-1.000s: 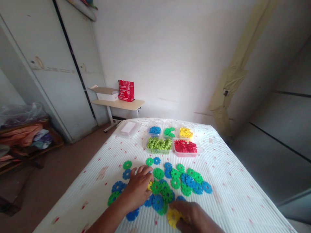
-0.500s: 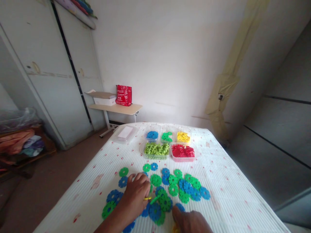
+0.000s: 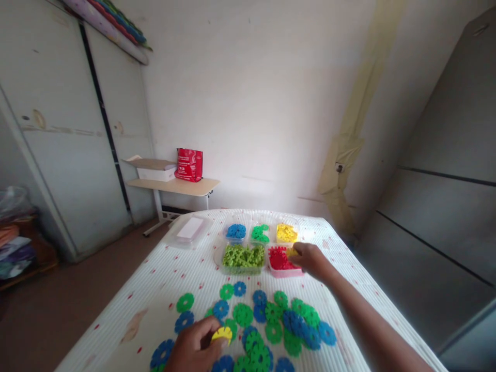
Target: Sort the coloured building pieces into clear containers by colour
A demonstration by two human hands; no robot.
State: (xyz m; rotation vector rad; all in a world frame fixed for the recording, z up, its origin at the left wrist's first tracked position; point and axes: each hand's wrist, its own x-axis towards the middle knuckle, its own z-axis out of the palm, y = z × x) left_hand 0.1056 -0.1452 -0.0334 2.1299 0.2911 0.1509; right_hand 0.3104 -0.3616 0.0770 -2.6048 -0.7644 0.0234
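Pinched between the thumb and fingers of my left hand is a yellow notched plastic disc, held low over the near part of the table. My right hand reaches out above the container of red pieces, closed on a yellow notched piece. Just behind it stands the container of yellow pieces. Loose green discs and blue discs lie scattered and overlapping on the tablecloth around and beyond my left hand.
Containers of light green pieces, blue pieces and green pieces stand toward the back. A clear lid or box lies at the far left of the tablecloth. Beyond is a small desk with a red bag.
My right hand has moved from the near edge out to the containers with a yellow piece. My left hand has drawn back nearer, its yellow disc now plainly visible. The view has tilted up.
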